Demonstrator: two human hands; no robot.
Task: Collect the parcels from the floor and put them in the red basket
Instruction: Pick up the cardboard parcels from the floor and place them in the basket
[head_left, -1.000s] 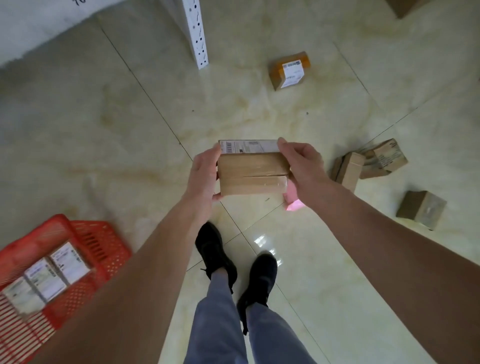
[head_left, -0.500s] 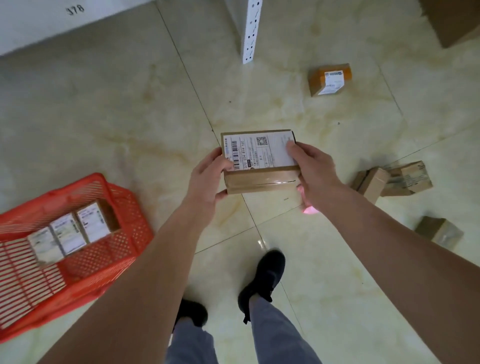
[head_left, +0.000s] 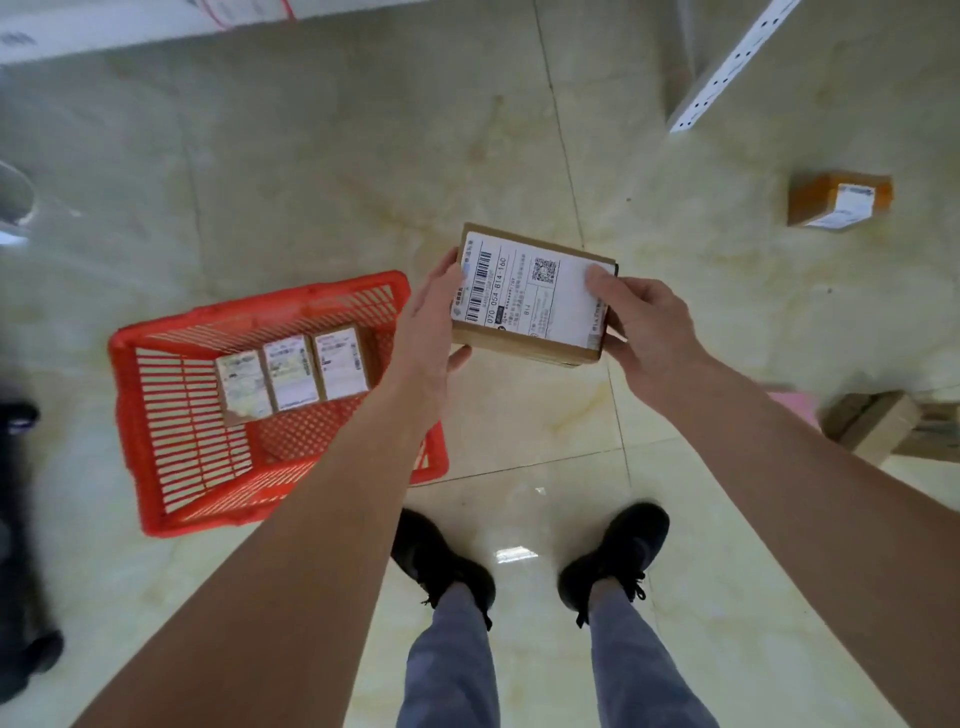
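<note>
Far left edge: dark blurred shape (head_left: 18, 519), not identifiable. Left of centre, on the pale tiled floor (head_left: 260, 182): red basket (head_left: 130, 415) with slatted walls, holding three labelled parcels (head_left: 291, 376) side by side, labels up, toward its far right corner; rest of basket bottom bare.

Centre, held above the floor just right of the basket's far right corner: cardboard parcel (head_left: 535, 296), white shipping label facing up, tilted slightly. Left hand (head_left: 431, 322) at the parcel's left edge, fingers along the side and thumb curled under the near corner, gripping. Right hand (head_left: 644, 332) at the right edge, thumb pressed on the label and fingers wrapped beneath, likewise gripping. Below: two black shoes (head_left: 613, 556) and grey trouser legs.

Upper right: perforated white shelf upright (head_left: 727, 67). Right: orange-brown parcel (head_left: 836, 200) lying alone on the floor, well apart from the hands. Lower right edge: further brown parcels (head_left: 878, 426) clustered on the floor, partly hidden by the right forearm, beside something pink (head_left: 795, 405).

Step in hand, as judged: carrying one collected parcel toward the basket, not yet over it. Next move calls for shifting the parcel left and down into the bare part of the basket, beside the three already there, then releasing. Several parcels left to collect.
</note>
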